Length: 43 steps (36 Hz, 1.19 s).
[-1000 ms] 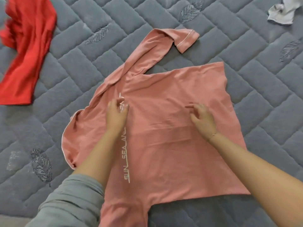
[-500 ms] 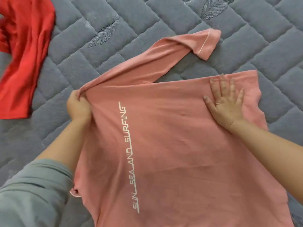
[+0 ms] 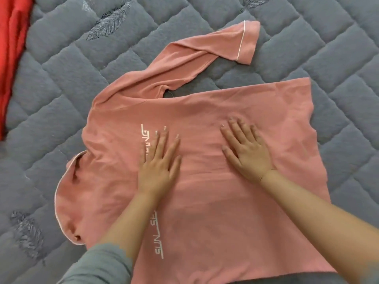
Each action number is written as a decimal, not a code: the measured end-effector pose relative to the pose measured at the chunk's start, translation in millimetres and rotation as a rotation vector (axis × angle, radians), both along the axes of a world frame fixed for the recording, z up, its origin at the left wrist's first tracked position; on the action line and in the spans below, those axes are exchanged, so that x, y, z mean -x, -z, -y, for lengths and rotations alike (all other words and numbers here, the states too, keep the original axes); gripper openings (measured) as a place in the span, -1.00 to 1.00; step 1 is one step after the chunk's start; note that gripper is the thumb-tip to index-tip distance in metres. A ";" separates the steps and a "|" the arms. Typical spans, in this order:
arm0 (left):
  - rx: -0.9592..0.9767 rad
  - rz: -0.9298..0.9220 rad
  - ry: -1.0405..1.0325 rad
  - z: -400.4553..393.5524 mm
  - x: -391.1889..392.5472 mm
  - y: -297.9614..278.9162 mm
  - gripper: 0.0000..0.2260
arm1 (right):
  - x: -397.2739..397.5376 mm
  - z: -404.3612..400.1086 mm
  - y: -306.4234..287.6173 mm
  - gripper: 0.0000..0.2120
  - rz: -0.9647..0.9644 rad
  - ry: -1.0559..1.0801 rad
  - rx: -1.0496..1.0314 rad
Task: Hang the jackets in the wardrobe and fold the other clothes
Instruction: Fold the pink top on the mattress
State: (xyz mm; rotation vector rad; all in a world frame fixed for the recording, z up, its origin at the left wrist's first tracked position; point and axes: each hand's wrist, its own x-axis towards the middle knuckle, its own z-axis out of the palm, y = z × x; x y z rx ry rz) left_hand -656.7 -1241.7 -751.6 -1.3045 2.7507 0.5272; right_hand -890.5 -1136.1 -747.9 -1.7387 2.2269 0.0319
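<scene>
A salmon-pink long-sleeved top [image 3: 215, 212] with white lettering down its back lies spread flat on the grey quilted mattress [image 3: 61, 83]. One sleeve [image 3: 205, 50] stretches up and to the right, its cuff edged with white piping. The collar bunches at the left edge. My left hand [image 3: 160, 162] rests flat on the lettering with its fingers apart. To its right, my right hand [image 3: 248, 150] presses palm down on the fabric, fingers spread. Neither hand grips anything.
A red garment [image 3: 12, 50] lies crumpled at the far left edge of the mattress. Bare quilted surface surrounds the pink top on the left, top and right.
My left hand has let go of the shoulder edge and moved right onto the lettering. My right hand slid from the top hem toward the middle. The top now lies flatter.
</scene>
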 end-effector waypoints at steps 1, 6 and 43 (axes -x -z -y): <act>0.010 0.029 -0.025 3.3 -8.0 5.8 -0.49 | 11.7 -5.5 1.7 -0.43 -0.015 0.057 -0.005; 0.039 0.090 -0.109 17.2 -28.5 15.1 -0.45 | 76.8 -52.8 -3.1 -0.38 -0.051 0.358 -0.036; 0.165 0.367 1.154 -94.6 332.9 -51.6 -0.40 | 17.0 -200.6 -47.7 -0.59 0.394 0.898 0.202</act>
